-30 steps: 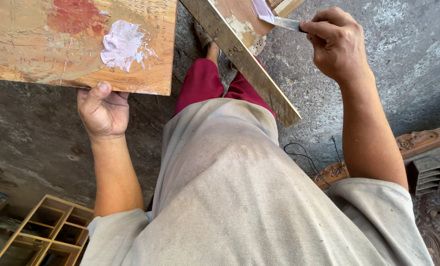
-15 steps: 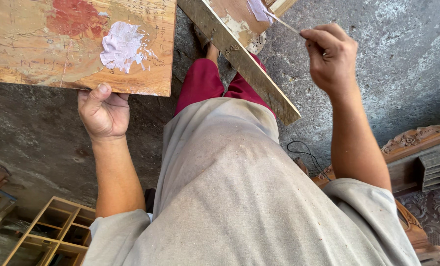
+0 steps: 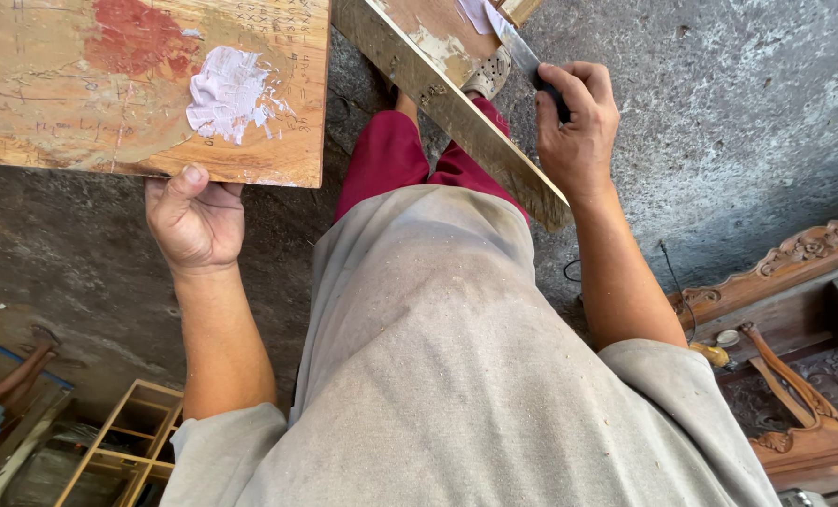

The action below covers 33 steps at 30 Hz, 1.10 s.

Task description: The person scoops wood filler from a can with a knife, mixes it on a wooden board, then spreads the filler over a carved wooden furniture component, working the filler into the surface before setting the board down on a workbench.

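Note:
My left hand grips the near edge of a flat wooden board, thumb on top; the board carries a red smear and a patch of pale putty. My right hand is shut on the dark handle of a putty knife, whose blade rests on a slanted wooden panel with pale filler patches. The panel leans across in front of my knees, above my red trousers.
Rough grey concrete floor lies all around. Carved wooden furniture pieces sit at the right. A small wooden lattice frame lies at the lower left, near another person's foot. A sandalled foot shows behind the panel.
My right hand has come down and left with the putty knife, from above the panel's far end onto its face. The left hand and board have kept their hold.

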{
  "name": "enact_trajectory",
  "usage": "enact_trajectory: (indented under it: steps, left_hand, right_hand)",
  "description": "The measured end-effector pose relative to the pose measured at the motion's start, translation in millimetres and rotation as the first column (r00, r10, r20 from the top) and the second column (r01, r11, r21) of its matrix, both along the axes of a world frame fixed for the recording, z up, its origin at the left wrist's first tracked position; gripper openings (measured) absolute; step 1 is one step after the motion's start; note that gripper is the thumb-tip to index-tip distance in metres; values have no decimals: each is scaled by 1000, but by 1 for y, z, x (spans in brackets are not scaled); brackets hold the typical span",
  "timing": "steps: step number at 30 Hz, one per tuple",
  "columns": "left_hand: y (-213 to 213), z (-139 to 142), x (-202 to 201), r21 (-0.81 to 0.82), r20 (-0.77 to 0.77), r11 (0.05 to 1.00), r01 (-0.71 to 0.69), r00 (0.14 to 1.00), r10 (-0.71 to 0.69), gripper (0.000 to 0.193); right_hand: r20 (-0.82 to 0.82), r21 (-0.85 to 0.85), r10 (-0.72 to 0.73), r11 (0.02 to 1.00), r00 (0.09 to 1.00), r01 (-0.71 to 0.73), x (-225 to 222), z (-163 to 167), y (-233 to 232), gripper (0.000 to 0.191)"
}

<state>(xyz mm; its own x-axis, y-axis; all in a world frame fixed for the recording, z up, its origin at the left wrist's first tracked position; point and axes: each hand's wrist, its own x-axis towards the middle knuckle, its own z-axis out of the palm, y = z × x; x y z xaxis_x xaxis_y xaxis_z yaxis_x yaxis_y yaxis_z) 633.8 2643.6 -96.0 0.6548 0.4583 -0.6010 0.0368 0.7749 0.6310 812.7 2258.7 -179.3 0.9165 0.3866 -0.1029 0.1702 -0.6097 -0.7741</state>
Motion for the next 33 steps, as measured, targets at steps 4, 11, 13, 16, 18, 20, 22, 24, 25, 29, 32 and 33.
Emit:
enact_trajectory:
  steps: [4,11,13,16,18,20,22,24,25,29,32,33]
  left_hand:
    - [-4,5,5,7,0,1000,15,1000,-15,58]
    - [-5,8,8,-4,1,1000,20,1000,-20,59]
    - [-5,8,8,-5,-1,1000,22,1000,-22,59]
    - [-4,8,7,1,-9,1000,20,1000,-20,59]
    - [-3,9,6,4,-9,1000,18,1000,-18,59]
    - [-2,9,5,1,-5,1000,17,1000,-17,59]
    - [-1,9,4,-5,-10,1000,15,1000,-15,60]
    - [-1,9,3,-9,-9,1000,17,1000,-17,60]
    - [0,9,2,-8,-7,1000,18,1000,-18,60]
    - [3,8,-2,-4,0,1000,24,1000,-24,59]
    - [6,6,-5,-23,-5,1000,8,1000,-9,61]
    - [7,4,-7,-25,-1,1000,10,1000,-10,60]
  right_hand:
    - [27,-14,7,1000,1000,-7,-7,-5,-1,25]
    - [13,12,-6,1000,1000,6,-12,-3,-4,24]
    - [16,7,0,1000,1000,0,-12,0,-4,24]
    - [-4,15,-14,1000,1000,14,-14,3,-3,23]
    - [5,18,-19,1000,1000,18,-15,4,-2,24]
    - [14,4,-16,1000,1000,16,-15,4,0,24]
    - [30,-28,-8,1000,1000,9,-16,2,3,22]
    - [23,-16,-5,1000,1000,6,-18,1,5,23]
    - [20,-8,-2,1000,1000,2,-19,0,7,23]
    - [-47,-11,-27,1000,999,26,-25,3,10,24]
    - [-35,8,-32,999,999,32,-28,6,11,28]
    - [-21,7,-25,1000,999,25,-29,6,12,30]
